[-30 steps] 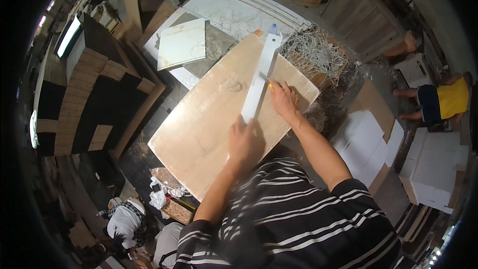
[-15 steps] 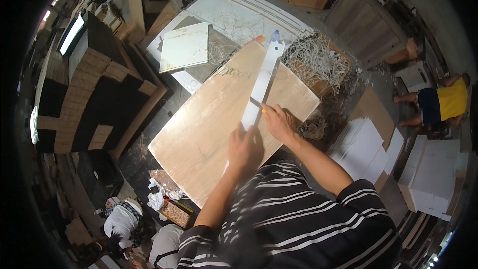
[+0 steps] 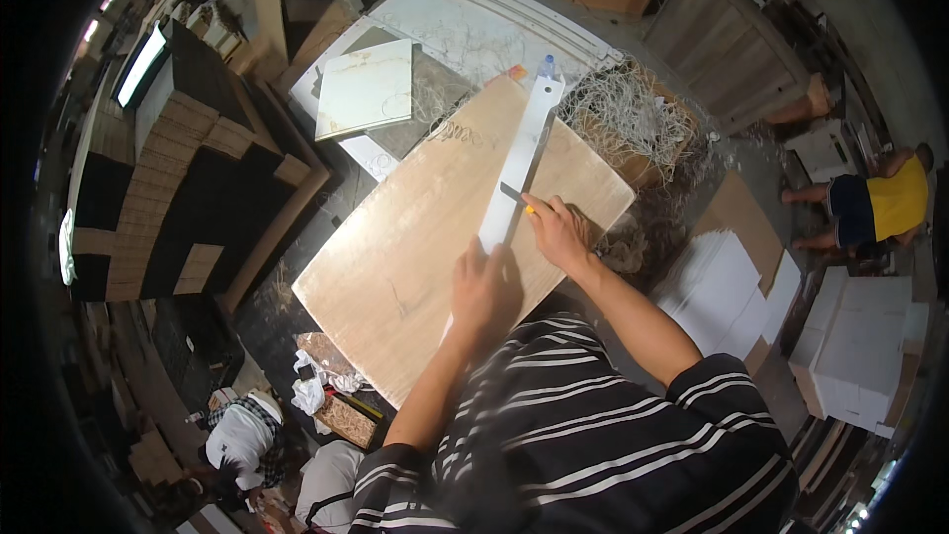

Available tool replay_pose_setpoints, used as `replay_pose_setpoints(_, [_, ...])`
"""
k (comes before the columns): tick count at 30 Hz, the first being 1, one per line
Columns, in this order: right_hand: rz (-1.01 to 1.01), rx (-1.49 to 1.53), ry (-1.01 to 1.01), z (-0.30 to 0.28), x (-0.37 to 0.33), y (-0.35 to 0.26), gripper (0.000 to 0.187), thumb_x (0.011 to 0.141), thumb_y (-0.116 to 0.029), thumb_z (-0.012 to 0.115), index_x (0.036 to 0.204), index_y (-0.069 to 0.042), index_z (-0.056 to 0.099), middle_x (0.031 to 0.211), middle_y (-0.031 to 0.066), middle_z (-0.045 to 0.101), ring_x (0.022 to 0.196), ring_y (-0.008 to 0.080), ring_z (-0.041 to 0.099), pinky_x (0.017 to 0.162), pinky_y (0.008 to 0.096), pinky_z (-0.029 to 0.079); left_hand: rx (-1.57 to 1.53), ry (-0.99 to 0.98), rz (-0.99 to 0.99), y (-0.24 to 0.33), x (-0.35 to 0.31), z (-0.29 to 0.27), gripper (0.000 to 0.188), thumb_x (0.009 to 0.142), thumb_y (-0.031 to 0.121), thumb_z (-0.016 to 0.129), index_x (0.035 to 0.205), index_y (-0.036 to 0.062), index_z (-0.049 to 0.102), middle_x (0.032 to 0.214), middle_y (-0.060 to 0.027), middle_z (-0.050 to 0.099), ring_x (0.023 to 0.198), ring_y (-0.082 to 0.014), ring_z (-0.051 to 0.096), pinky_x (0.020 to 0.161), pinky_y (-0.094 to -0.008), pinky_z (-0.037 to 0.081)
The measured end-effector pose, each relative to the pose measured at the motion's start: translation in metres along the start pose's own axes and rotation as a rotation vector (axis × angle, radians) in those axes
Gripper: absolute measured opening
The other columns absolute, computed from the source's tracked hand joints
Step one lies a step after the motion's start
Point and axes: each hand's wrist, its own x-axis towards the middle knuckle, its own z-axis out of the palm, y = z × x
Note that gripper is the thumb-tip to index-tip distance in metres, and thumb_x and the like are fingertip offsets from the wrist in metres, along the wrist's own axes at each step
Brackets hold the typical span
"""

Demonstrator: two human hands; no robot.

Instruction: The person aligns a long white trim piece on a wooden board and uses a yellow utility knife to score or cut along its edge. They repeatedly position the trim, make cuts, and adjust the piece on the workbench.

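A long white strip with a hole near its far end lies slantwise across a pale wood-grain board. My left hand is closed around the near part of the strip, pressing it to the board. In my right hand is a blade tool with a flat dark blade and a yellow handle. The blade lies across the strip's right part, a little beyond my left hand. Thin curly shavings hang at the board's far left edge.
A tangle of pale shavings lies beyond the board's right corner. White panels rest at the far left, beside stacked dark-and-wood boards. White sheets lie to the right. A person in a yellow top and another person are nearby.
My right hand and the blade tool have moved slightly away from me along the strip. Curls lying over the board have shifted to its far left edge. My left hand stays put.
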Motion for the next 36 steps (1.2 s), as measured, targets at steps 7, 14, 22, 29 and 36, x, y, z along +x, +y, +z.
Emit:
replay_pose_setpoints(7, [-0.014,0.126,0.093,0.004,0.004,0.004,0.035,0.099,-0.022,0.060,0.134,-0.020,0.064,0.101,0.0150,0.062,0.085,0.0381,0.064,0.075,0.0467,0.052,0.008,0.040,0.033,-0.005,-0.001,0.004,0.054,0.089,0.002,0.063,0.142,0.0129,0.059,0.151,-0.0266,0.044,0.121,-0.0430,0.053,0.104,-0.0480,0.046])
replay_pose_setpoints(14, [-0.035,0.098,0.198,0.002,0.009,0.015,0.036,0.099,-0.020,0.060,0.134,-0.019,0.064,0.102,0.0156,0.059,0.089,0.0366,0.063,0.076,0.0457,0.050,0.015,0.047,0.043,-0.006,-0.001,0.006,0.053,0.089,0.003,0.064,0.141,0.0125,0.060,0.151,-0.0265,0.044,0.120,-0.0415,0.053,0.103,-0.0474,0.047])
replay_pose_setpoints(22, [-0.017,-0.035,0.023,0.004,0.016,0.014,0.034,0.098,-0.020,0.060,0.131,-0.019,0.067,0.102,0.0111,0.060,0.088,0.0351,0.061,0.083,0.0488,0.047,0.021,0.036,0.032,-0.008,-0.002,0.007,0.055,0.090,0.004,0.063,0.143,0.0137,0.058,0.152,-0.0253,0.043,0.120,-0.0409,0.053,0.104,-0.0465,0.046])
replay_pose_setpoints(29, [-0.067,-0.056,-0.090,0.001,0.020,0.011,0.032,0.102,-0.019,0.052,0.130,-0.020,0.067,0.103,0.0122,0.061,0.090,0.0366,0.062,0.084,0.0485,0.047,0.018,0.013,0.017,-0.007,-0.002,0.006,0.053,0.091,0.004,0.062,0.143,0.0132,0.058,0.152,-0.0257,0.043,0.121,-0.0414,0.052,0.106,-0.0465,0.045])
replay_pose_setpoints(36, [-0.043,-0.036,0.164,0.006,0.051,0.030,0.031,0.100,-0.021,0.056,0.129,-0.018,0.068,0.106,0.0126,0.062,0.094,0.0375,0.063,0.086,0.0502,0.047,0.024,0.031,0.035,-0.002,0.000,0.000,0.053,0.090,0.002,0.062,0.142,0.0122,0.059,0.151,-0.0258,0.044,0.121,-0.0418,0.053,0.104,-0.0462,0.046])
